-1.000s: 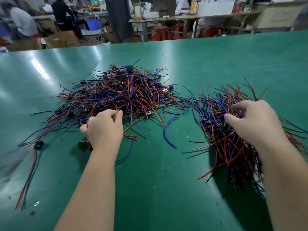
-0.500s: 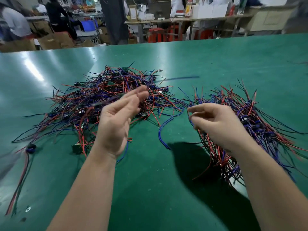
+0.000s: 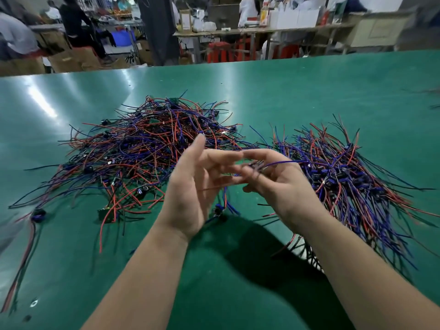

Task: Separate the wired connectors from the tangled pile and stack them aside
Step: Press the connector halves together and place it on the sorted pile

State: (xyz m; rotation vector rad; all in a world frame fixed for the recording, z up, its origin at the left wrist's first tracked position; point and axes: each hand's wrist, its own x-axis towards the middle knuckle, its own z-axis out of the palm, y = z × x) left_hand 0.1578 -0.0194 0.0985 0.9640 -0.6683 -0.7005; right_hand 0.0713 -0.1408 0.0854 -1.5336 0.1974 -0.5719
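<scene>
The tangled pile of red, blue and black wired connectors lies left of centre on the green table. To the right, the sorted stack lies with its wires roughly parallel. Both hands are raised above the gap between the two heaps. My right hand pinches a wired connector, blurred, whose blue wire trails to the right. My left hand has its fingers stretched out and its fingertips touch that connector. A thin red wire crosses its palm.
A loose connector with long red and black wires lies at the far left, and a small green board lies at the pile's near edge. Another connector sits below my hands. People and workbenches stand beyond the far edge.
My left hand came off the tangled pile and rose, while my right hand left the sorted stack. Both moved to the centre and now meet on one connector.
</scene>
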